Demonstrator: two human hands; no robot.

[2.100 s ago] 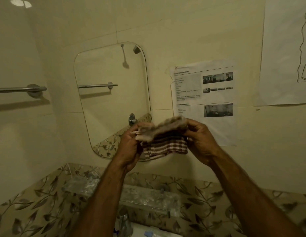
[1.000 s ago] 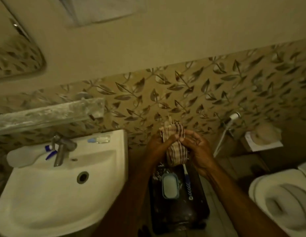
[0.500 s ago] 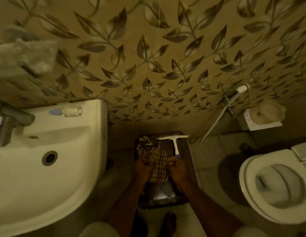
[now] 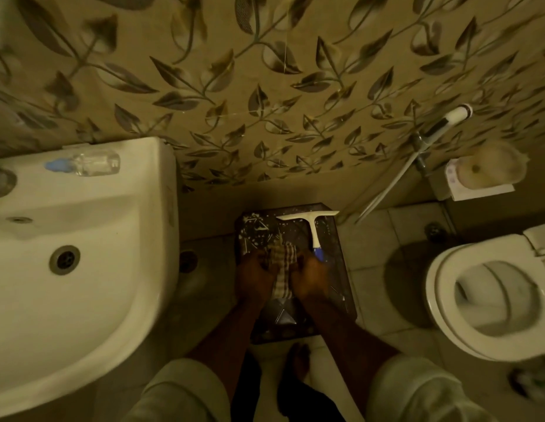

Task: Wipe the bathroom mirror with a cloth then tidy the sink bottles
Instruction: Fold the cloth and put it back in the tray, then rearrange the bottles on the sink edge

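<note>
A checked brown-and-white cloth (image 4: pixel 282 269) hangs bunched between my two hands, low over a dark box (image 4: pixel 336 257) on the floor. My left hand (image 4: pixel 255 277) grips its left side and my right hand (image 4: pixel 310 277) grips its right side. A small clear bottle (image 4: pixel 91 162) with a blue cap lies on its side on the back rim of the white sink (image 4: pixel 82 300) at the left. The mirror is out of view.
A white squeegee (image 4: pixel 310 223) with a blue handle lies on the dark box. A toilet (image 4: pixel 490 296) stands at the right, with a spray hose (image 4: pixel 417 159) and a paper roll (image 4: pixel 490 169) on the wall. My bare foot (image 4: pixel 298 360) is on the tiled floor.
My view dropped from the mirror to the floor. Both hands carried the cloth down from mirror height to just above the dark box and bunched it tighter.
</note>
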